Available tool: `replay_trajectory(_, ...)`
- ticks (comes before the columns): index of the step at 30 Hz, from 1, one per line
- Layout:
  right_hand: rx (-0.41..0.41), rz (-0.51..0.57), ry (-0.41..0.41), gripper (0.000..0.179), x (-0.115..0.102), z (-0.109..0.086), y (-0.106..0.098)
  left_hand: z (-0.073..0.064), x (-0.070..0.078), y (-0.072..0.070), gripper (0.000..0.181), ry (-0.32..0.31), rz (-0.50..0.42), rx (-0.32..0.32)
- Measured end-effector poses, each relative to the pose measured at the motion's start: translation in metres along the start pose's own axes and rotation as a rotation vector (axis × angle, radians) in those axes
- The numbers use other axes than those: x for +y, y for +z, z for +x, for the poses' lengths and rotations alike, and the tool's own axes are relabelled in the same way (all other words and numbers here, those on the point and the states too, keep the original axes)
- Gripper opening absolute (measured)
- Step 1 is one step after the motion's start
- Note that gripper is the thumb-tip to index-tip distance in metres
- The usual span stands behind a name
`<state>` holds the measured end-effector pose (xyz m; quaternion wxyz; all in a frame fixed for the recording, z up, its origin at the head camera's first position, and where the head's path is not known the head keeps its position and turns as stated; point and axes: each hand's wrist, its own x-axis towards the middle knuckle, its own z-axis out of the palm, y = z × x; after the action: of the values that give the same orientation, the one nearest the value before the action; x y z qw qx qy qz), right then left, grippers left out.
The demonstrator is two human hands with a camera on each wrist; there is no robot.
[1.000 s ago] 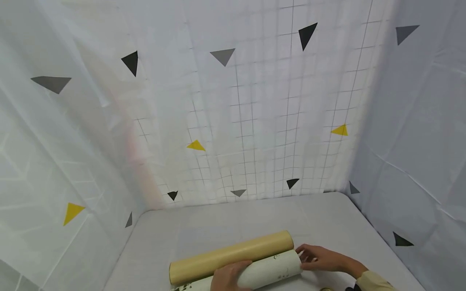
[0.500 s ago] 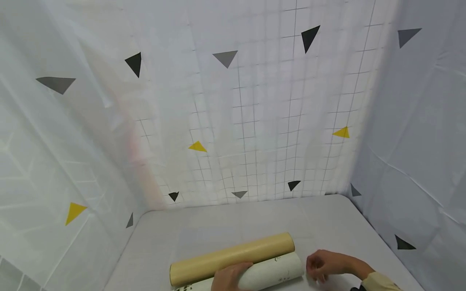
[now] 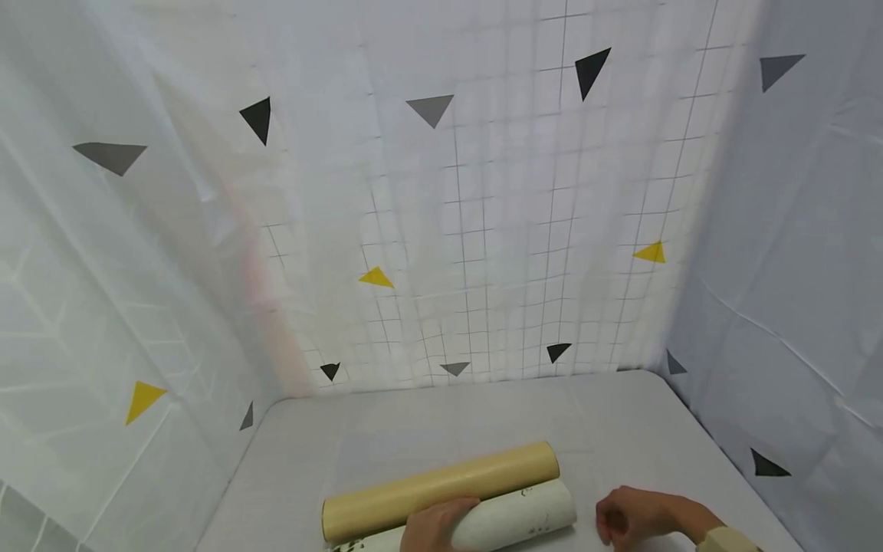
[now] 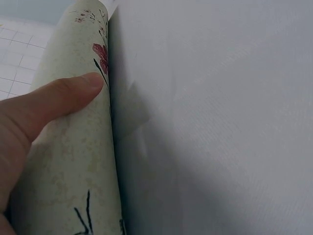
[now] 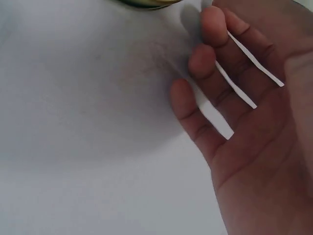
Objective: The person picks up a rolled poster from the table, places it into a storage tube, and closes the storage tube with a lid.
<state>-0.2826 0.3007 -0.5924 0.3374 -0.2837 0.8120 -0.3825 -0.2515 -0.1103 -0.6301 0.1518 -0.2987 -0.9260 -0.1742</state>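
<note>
A pale wallpaper roll (image 3: 517,516) with dark and red plant prints lies slantwise near the table's front. My left hand (image 3: 436,527) grips it around the middle; in the left wrist view the thumb (image 4: 73,95) lies across the patterned surface, while the other fingers are hidden behind the roll. Right behind it, seemingly touching, is a plain tan roll (image 3: 441,491). To the right of the rolls' ends, my right hand (image 3: 635,517) is apart from them, fingers loosely bent. Nothing is in its palm (image 5: 254,147) in the right wrist view.
A round object with a gold and green rim (image 5: 146,5) is cut off at the top of the right wrist view, near the fingertips. White sheets with black, grey and yellow triangles (image 3: 375,277) enclose the white table (image 3: 414,422) behind and at both sides.
My right hand has left the right end of the patterned roll and moved right and toward me. The left hand has kept its hold, and both rolls lie about where they were.
</note>
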Motion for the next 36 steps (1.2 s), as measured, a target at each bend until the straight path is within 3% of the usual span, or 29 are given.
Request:
replay_trajectory(7,-0.018,-0.047,-0.043,0.009,0.0,-0.004,0.003,-0.001,-0.001,-0.001,0.069,0.0,-0.011,0.015)
replay_trajectory(17,0.007,-0.119,-0.09,0.012,0.002,-0.002,0.002,0.0,0.0,-0.003,0.071,-0.015,-0.002,-0.013)
replay_trajectory(24,0.047,-0.064,-0.023,0.014,0.008,-0.002,0.004,0.0,0.0,-0.005,0.07,0.005,-0.007,-0.008)
replay_trajectory(36,0.206,-0.222,0.02,0.012,0.022,0.007,0.01,-0.002,-0.002,0.0,0.072,0.049,0.013,0.043)
